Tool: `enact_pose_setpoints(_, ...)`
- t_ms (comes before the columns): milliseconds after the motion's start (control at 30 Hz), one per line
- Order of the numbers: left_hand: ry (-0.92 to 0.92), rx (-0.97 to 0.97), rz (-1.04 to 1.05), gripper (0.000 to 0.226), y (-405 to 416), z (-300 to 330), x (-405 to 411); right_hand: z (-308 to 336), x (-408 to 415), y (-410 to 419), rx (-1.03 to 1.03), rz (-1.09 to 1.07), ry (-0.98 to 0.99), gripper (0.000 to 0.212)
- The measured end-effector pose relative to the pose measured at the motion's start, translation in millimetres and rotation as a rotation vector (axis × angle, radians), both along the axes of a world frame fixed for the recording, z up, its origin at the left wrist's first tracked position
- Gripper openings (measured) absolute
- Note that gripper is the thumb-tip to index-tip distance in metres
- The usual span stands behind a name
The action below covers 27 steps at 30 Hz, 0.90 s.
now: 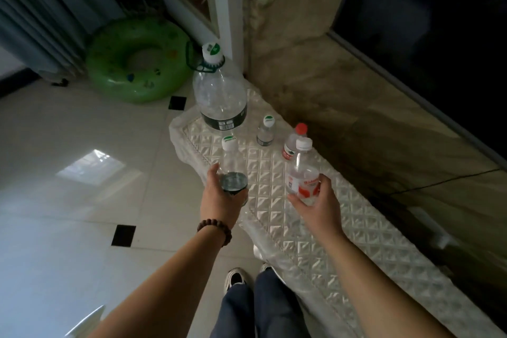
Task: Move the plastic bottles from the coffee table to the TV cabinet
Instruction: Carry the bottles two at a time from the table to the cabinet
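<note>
Fingers of the left hand (219, 195) wrap a dark-labelled bottle (232, 170); right hand (315, 200) fingers clasp a red-labelled bottle (302, 173) just beside it.

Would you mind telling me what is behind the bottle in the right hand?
Directly behind the right-hand bottle stands a red-capped bottle on the cabinet. Its cap and upper label show; its lower right side and base are hidden by the held bottle.

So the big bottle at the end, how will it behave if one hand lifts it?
The big bottle looks clear and nearly empty, so probably light for its size. Its thin walls may flex under a squeeze. Being tall, it could tip if pushed high up; the green handle at the neck seems the safer grip.
</note>
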<state>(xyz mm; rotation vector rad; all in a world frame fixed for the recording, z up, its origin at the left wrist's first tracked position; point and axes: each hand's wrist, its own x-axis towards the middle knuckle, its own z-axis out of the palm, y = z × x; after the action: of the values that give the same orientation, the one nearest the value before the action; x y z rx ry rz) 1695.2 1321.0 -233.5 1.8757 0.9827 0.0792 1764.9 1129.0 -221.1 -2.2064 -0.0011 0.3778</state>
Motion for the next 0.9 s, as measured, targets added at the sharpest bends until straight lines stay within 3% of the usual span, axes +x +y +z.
enact_pose_setpoints(233, -0.029, -0.042, 0.03, 0.087, 24, -83, 69, -92, 58, 47, 0.025, 0.011, -0.022, 0.076)
enact_pose_setpoints(467, -0.066, 0.146, 0.009, 0.068, 37, -149, 116, -161, 83, 72, 0.085, 0.033, -0.121, 0.083)
enact_pose_setpoints(800, -0.024, 0.234, -0.041, 0.071, 37, -177, 126, -192, 85, 76, 0.039, 0.084, -0.096, 0.09)
enact_pose_setpoints(900, 0.003, 0.23, -0.059, 0.087, 36, -172, 125, -186, 86, 75, 0.044, 0.083, -0.063, 0.091)
